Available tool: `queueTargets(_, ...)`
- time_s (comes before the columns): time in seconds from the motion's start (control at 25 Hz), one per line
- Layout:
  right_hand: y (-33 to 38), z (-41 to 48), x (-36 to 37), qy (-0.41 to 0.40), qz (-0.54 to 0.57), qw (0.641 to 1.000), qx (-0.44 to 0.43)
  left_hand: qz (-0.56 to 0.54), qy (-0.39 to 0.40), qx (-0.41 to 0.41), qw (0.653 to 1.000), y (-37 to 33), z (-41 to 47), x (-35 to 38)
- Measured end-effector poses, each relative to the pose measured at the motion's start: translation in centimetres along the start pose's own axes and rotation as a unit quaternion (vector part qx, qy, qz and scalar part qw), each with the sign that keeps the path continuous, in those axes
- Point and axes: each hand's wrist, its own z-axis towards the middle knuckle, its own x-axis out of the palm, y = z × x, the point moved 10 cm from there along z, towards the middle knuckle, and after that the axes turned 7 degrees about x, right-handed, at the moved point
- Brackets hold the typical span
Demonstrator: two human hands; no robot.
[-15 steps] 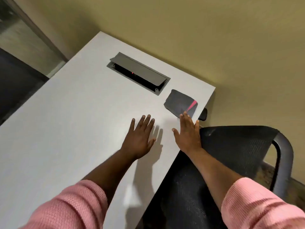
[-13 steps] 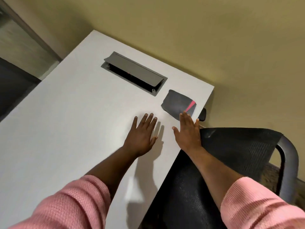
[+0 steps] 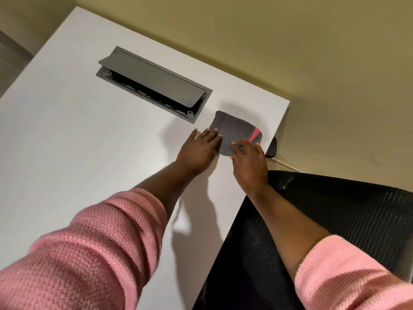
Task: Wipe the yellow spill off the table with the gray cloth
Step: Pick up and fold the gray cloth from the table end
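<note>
Hands in pink knitted sleeves reach across a white table (image 3: 67,135) toward a folded gray cloth (image 3: 232,130) lying near the table's far right corner. 2 hands meet the cloth at once: the left hand (image 3: 197,151) lies flat, palm down and fingers spread, with its fingertips (image 3: 215,130) resting on the cloth's left edge, while the right hand (image 3: 249,159) is laid on the cloth's near right corner, its fingers bent slightly over the fabric. Neither hand is clenched, and the view does not settle whether the right one has actually pinched the cloth or only presses on it. A pink strip (image 3: 254,133) shows at the cloth's right edge, just beyond the right hand's fingers. Beyond the left hand, a gray cable hatch (image 3: 154,82) is set into the tabletop with its lid tilted up; the cloth lies just to the right of the hatch's near end, apart from it. A black mesh chair (image 3: 335,220) stands under the right forearm, against the table's right edge. A small black object (image 3: 271,148) shows just off the table edge, to the right of the right hand. Olive-yellow wall (image 3: 312,52) fills the background beyond both hands.
</note>
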Motion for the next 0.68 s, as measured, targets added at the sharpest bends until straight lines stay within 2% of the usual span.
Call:
queueTargets(0.2,0.1,1.0,-0.7,-0.026,-0.012,0.999,-0.040,0.016,-0.065,0.028,0.997,-0.3,0.6,-1.4)
queueTargets(0.4,0.6,0.8,-3.0,-0.104,-0.043,0.990,-0.082,0.051,-0.095,0.076,0.991,-1.4,1.3,-2.5)
queueTargets(0.48,0.6,0.5,-2.4,-0.076,-0.074,0.991,-0.084,0.068,-0.088,0.087,0.990,-1.8,1.9,-2.5)
queueTargets(0.68,-0.6,0.0,-2.2,-0.022,-0.006,1.000,-0.006,0.082,-0.091,0.089,0.988,-2.2,2.3,-2.9)
